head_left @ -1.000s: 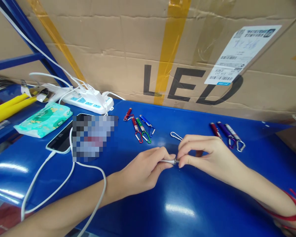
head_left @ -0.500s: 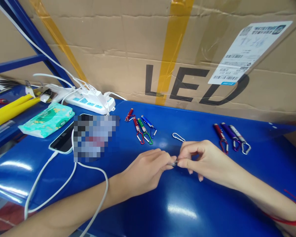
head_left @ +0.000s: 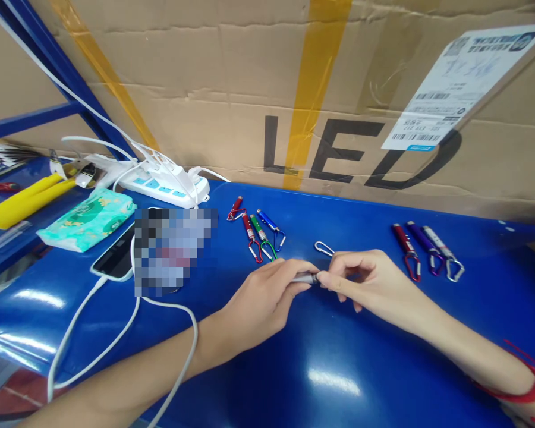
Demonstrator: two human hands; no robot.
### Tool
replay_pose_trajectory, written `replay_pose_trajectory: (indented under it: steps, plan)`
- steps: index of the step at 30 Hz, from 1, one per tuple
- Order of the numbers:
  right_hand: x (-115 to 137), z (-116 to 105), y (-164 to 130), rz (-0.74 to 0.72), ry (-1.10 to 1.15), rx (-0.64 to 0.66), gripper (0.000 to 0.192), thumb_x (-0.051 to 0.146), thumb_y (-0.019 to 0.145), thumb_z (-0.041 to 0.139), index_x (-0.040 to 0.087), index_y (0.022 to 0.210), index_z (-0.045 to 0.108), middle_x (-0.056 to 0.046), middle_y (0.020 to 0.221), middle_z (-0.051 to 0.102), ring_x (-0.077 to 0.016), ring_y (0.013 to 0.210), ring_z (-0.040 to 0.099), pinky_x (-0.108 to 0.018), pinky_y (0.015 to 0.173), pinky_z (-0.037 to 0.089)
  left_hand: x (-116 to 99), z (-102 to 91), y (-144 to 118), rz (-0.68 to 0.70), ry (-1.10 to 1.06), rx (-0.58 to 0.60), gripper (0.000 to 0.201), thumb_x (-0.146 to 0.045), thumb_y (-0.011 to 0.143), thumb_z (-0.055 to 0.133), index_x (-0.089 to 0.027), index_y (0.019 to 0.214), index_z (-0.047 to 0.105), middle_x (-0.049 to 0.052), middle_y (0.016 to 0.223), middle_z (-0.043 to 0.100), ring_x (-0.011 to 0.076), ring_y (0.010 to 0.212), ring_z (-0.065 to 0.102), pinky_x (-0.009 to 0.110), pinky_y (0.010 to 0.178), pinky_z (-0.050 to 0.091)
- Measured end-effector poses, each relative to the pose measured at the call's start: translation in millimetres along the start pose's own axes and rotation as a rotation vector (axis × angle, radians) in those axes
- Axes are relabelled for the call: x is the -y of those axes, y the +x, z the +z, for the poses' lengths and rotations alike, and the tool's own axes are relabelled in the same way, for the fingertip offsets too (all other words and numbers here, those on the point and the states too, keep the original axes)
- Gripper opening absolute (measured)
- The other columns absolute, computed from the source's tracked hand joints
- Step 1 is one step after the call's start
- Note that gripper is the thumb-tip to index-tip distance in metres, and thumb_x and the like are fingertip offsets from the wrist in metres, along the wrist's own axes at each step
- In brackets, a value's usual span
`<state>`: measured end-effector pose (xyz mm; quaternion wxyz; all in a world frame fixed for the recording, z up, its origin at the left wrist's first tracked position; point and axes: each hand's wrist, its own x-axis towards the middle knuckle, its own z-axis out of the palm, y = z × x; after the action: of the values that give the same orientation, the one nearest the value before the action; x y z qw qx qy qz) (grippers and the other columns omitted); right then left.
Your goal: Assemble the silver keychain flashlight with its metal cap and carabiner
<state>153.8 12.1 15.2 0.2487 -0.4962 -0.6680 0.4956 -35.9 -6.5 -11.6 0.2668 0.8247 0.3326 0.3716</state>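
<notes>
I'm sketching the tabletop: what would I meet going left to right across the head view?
Tissue packet, power strip, red penlight, second red penlight, green penlight, blue penlight, gray tube in the left hand, silver clip, third red penlight, purple penlight, silver penlight.

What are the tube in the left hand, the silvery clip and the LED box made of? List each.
Tube, in the left hand: probably metal, satin grey, by its soft sheen; the grip hides much of it.
Silvery clip: likely metal, shiny, by its bright highlights.
LED box: matte brown cardboard, by its creases.
</notes>
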Motion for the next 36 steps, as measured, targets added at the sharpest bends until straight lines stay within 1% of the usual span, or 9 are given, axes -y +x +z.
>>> replay_pose_trajectory:
  steps: [3,6,8,11,18,23,28,33,36]
  plan:
    - [1,-3,-2,-0.347,-0.273,-0.198,0.022,0.035,0.074,0.067,0.015,0.066,0.064,-0.001,0.062,0.056,-0.0056,0.049,0.049,-0.014,0.041,0.040,-1,0.0,2,-0.074,-0.077,-0.019,0.018,-0.012,0.090,0.042,-0.016,0.106,0.049,0.000,0.097,0.060,0.0074,0.087,0.056,0.014,0.079,0.041]
    - [0,-8,-5,-0.680,-0.528,-0.285,0.012,0.025,0.077,0.066,0.017,0.086,0.066,-0.002,0.079,0.061,-0.0067,0.061,0.055,-0.016,0.053,0.045,-2,-1.3,4,-0.136,-0.140,-0.031,0.017,-0.011,0.089,0.042,-0.015,0.104,0.050,-0.001,0.088,0.060,0.0052,0.076,0.056,0.012,0.072,0.041]
    - [0,-11,-8,-0.819,-0.671,-0.300,0.011,0.020,0.080,0.062,0.018,0.091,0.066,-0.003,0.087,0.062,-0.0072,0.067,0.057,-0.017,0.058,0.046,-3,-2.8,4,-0.163,-0.174,-0.017,0.017,-0.011,0.089,0.042,-0.014,0.103,0.050,-0.001,0.082,0.059,0.0046,0.070,0.054,0.012,0.069,0.041]
    - [1,-14,-10,-0.897,-0.761,-0.330,0.012,0.015,0.083,0.058,0.020,0.089,0.067,-0.003,0.093,0.062,-0.0053,0.064,0.055,-0.017,0.055,0.044,-4,-5.0,5,-0.179,-0.187,0.022,0.017,-0.011,0.089,0.041,-0.013,0.103,0.051,-0.001,0.079,0.057,0.0052,0.068,0.052,0.013,0.068,0.040]
    - [3,-15,-12,-0.916,-0.818,-0.364,0.013,0.014,0.082,0.059,0.022,0.086,0.068,0.000,0.088,0.063,-0.0046,0.056,0.051,-0.018,0.051,0.041,-4,-5.1,4,-0.091,-0.171,0.072,0.017,-0.013,0.091,0.040,-0.015,0.103,0.051,0.001,0.086,0.059,0.0077,0.074,0.053,0.016,0.068,0.040]
    - [4,-13,-12,-0.929,-0.795,-0.311,0.014,0.012,0.083,0.056,0.021,0.084,0.067,0.000,0.086,0.063,-0.0041,0.057,0.052,-0.018,0.051,0.039,-4,-6.0,5,-0.065,-0.150,0.138,0.017,-0.012,0.091,0.039,-0.014,0.101,0.052,0.002,0.086,0.059,0.0089,0.075,0.052,0.018,0.070,0.041]
    - [5,-8,-10,-0.786,-0.599,-0.227,0.011,0.017,0.082,0.059,0.020,0.076,0.067,0.000,0.081,0.060,-0.0057,0.065,0.056,-0.016,0.058,0.043,-4,-5.5,4,-0.004,-0.040,0.159,0.017,-0.012,0.091,0.037,-0.012,0.097,0.053,0.004,0.086,0.059,0.0118,0.077,0.052,0.022,0.074,0.041]
    - [-3,-5,-8,-0.569,-0.454,-0.152,0.011,0.022,0.079,0.062,0.022,0.070,0.067,0.001,0.078,0.058,-0.0071,0.064,0.055,-0.018,0.059,0.044,0,0.9,-2,-0.040,0.063,0.174,0.013,-0.012,0.091,0.037,-0.014,0.096,0.049,0.003,0.092,0.060,0.0143,0.083,0.054,0.027,0.077,0.041]
    - [-7,-4,-5,-0.490,-0.407,-0.119,0.010,0.024,0.077,0.064,0.022,0.068,0.068,0.001,0.074,0.059,-0.0078,0.062,0.055,-0.019,0.058,0.043,1,3.3,-4,-0.051,0.085,0.178,0.009,-0.012,0.091,0.037,-0.015,0.090,0.046,0.003,0.089,0.060,0.0145,0.080,0.055,0.027,0.073,0.043]
